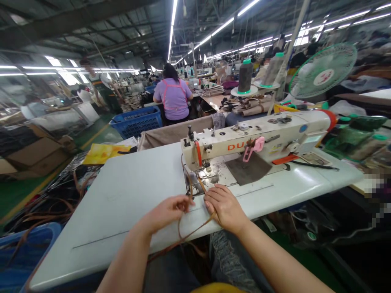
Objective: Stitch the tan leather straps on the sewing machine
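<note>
A narrow brown strap (pixel 198 227) trails in a loop over the front edge of the white sewing table (pixel 137 183). One stretch of it runs up to the needle area of the sewing machine (pixel 220 146). My right hand (pixel 224 207) is closed over the strap just in front of the presser foot, knuckles up. To the left, my left hand (pixel 171 209) has its fingers curled in a pinch on another part of the strap. The fingertips are partly blurred. A pink clip-like piece (pixel 254 149) hangs on the machine's arm.
Blue baskets (pixel 137 122) stand behind and at lower left. More brown straps (pixel 70 203) lie left of the table. Thread cones (pixel 245 77) and a green fan (pixel 324 71) are at back right. A person in purple (pixel 175 97) sits ahead, facing away.
</note>
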A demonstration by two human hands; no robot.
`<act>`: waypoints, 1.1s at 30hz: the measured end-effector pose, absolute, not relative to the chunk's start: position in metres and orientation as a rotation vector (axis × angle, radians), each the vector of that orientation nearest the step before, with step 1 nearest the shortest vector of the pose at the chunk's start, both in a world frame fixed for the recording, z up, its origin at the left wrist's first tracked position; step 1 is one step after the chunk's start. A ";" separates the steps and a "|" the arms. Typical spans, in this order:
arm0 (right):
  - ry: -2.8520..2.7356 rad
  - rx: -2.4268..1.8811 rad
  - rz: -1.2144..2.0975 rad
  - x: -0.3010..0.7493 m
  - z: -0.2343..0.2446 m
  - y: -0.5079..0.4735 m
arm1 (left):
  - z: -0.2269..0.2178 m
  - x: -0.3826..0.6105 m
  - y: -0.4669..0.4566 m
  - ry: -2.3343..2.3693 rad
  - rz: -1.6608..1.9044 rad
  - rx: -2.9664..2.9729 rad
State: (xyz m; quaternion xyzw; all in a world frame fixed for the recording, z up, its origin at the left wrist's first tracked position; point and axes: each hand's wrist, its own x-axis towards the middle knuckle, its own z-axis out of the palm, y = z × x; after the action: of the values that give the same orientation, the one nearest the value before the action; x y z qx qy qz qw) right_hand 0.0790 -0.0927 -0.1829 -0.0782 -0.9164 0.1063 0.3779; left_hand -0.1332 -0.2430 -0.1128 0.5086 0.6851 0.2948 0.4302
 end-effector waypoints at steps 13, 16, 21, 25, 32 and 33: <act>-2.259 -0.190 0.266 0.078 -0.176 -0.094 | -0.126 -0.144 -0.226 2.290 0.766 1.252; -2.235 -0.165 0.232 0.075 -0.178 -0.091 | -0.138 -0.152 -0.201 2.460 0.752 1.199; -2.230 -0.149 0.188 0.074 -0.180 -0.089 | -0.142 -0.169 -0.163 2.726 0.609 1.031; -2.233 -0.156 0.167 0.076 -0.179 -0.091 | -0.143 -0.178 -0.142 2.808 0.511 0.987; -2.246 -0.198 0.162 0.076 -0.183 -0.092 | -0.149 -0.186 -0.133 2.822 0.397 1.019; -2.245 -0.199 0.166 0.076 -0.184 -0.092 | -0.150 -0.186 -0.134 2.822 0.387 1.020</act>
State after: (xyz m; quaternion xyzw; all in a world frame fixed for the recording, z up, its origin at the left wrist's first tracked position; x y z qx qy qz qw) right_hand 0.0759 -0.0915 -0.1837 -0.0798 -0.8984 0.0666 0.4266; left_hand -0.1856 -0.1337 -0.1499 0.3366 0.9311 0.1277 0.0580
